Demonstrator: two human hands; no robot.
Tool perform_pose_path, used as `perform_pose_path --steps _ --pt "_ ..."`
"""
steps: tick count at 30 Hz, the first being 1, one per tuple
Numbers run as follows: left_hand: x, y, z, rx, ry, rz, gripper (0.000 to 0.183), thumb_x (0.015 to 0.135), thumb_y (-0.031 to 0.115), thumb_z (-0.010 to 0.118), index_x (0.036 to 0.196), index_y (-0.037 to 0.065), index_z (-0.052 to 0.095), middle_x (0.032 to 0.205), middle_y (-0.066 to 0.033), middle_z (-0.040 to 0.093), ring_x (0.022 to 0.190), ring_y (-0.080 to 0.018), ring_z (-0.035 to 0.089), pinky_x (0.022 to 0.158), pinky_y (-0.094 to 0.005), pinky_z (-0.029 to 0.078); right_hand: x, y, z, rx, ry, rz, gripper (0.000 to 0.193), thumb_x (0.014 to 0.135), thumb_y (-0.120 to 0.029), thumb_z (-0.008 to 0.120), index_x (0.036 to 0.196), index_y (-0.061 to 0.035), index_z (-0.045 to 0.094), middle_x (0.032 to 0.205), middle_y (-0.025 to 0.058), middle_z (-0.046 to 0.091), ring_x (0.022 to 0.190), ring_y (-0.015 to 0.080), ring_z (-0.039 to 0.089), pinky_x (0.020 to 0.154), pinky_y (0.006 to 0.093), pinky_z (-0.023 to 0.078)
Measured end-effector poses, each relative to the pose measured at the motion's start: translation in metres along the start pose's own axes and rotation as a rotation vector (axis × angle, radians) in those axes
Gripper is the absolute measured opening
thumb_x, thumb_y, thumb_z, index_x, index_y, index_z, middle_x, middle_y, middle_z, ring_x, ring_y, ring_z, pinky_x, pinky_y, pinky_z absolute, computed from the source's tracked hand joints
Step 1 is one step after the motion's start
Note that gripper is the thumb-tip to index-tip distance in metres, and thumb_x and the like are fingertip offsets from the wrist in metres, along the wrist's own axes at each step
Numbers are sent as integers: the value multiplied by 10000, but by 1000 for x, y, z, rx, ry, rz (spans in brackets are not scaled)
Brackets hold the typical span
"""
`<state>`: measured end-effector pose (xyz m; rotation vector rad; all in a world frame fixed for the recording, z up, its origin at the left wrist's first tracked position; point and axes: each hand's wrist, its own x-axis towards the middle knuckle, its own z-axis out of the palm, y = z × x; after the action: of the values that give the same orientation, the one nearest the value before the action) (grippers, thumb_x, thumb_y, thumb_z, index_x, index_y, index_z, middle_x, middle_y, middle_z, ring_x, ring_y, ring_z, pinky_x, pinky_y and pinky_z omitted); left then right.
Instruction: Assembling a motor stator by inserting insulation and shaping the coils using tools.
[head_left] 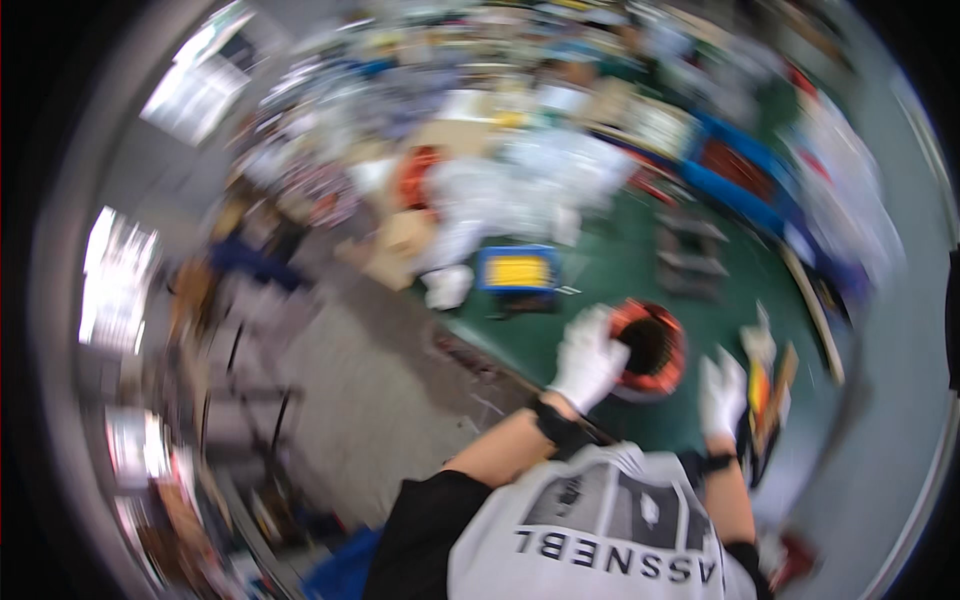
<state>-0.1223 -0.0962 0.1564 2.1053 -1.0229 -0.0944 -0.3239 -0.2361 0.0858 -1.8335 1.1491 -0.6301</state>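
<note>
As left fingers (613, 353) touch coil (673, 350), black-lettered shirt (600, 500)

The premises were found to be a workshop. A green worktop (610, 270) bore a hollow ring (655, 384) wound in what appeared to be copper wire, with a white-gloved left hand (585, 358) at its rim. Long-handled items resembling hand tools (762, 390) lay at the right; a blue tray (732, 197) and translucent plastic wrapping (490, 195) stood farther back. The floor (370, 400) was plain grey. Motion blur prevented identification of the dense clutter (400, 90) beyond.
</note>
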Motion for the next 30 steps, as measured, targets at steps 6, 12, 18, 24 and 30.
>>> perform_pose_path --steps 6,12,18,24,30 --pt "-47 3 48 -118 -42 -327 785 704 317 664 1313 -40 319 1269 -276 422 1137 -439 455 980 -454 386 -6 21 -83 -617 115 -334 471 890 -249 570 1233 60 476 1069 234 608 923 338 598 847 388 481" --pt "-53 17 35 -239 -163 -514 878 711 336 694 1380 -21 251 1334 -250 386 1167 -419 450 997 -447 384 9 30 -106 -594 -2 -184 530 902 -245 541 1318 37 373 1193 232 528 1052 319 527 905 353 431" --pt "-38 16 38 -211 -176 -536 897 708 352 692 1386 -20 237 1333 -259 374 1178 -430 444 997 -449 387 41 69 -106 -396 -224 18 603 914 -241 511 1404 14 270 1318 229 447 1181 301 455 963 318 382" --pt "-32 13 38 -213 -197 -548 864 708 309 687 1380 -6 244 1344 -259 366 1211 -425 418 1022 -440 364 -12 -39 -87 -301 -271 -212 443 930 -215 486 1279 33 373 1053 234 565 908 322 571 755 409 439" --pt "-46 18 40 -280 -92 -634 907 722 284 674 1407 -44 178 1406 -278 291 1287 -429 324 1078 -423 298 5 -3 -90 -598 -451 -395 132 915 -131 501 921 -1 483 679 237 544 617 432 522 544 468 391"
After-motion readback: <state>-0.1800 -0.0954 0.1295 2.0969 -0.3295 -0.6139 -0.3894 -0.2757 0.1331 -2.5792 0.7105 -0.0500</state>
